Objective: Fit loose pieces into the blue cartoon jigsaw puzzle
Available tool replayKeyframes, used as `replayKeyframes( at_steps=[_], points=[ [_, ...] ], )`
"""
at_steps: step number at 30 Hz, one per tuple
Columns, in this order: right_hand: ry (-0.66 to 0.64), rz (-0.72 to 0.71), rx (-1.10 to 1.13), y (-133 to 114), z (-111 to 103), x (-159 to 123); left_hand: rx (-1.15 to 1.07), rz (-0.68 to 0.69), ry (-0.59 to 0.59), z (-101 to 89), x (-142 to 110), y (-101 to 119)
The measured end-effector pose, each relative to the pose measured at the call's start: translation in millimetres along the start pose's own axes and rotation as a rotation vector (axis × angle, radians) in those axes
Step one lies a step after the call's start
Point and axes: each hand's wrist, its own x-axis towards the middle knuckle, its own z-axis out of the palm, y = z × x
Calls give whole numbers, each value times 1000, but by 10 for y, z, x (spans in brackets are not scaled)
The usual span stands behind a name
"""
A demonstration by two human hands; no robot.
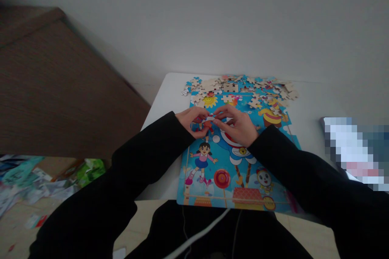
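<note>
Puzzle piece (pixel 209 120), pinched between both hands — left hand (pixel 194 121), right hand (pixel 237 125) — above the picture board (pixel 231 170), looks light, stiff, thin; best gripped by its edges.

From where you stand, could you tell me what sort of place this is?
Probably a room at home: a small white table against a bare wall, a cartoon jigsaw board with loose pieces, and clutter on the floor.

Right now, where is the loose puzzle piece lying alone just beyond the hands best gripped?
Probably pinch the loose puzzle piece by its two opposite edges, coming straight down from above: it lies flat on the puzzle board, clear of the pile, beyond the left hand and right hand.
</note>
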Motion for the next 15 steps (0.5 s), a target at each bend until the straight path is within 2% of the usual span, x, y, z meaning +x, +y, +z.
replayKeyframes(
  at_steps=[5,9,12,15],
  points=[
    [22,47,82,57,-18,22,-41,-7,0,-3,12,7],
    [39,90,87,82,-45,36,186,-69,9,-149,48,51],
    [68,82,67,77,-51,39,329,-65,-76,-325,69,44],
    [99,92,54,63,-50,42,329,26,-184,-448,78,-17]
  ],
)
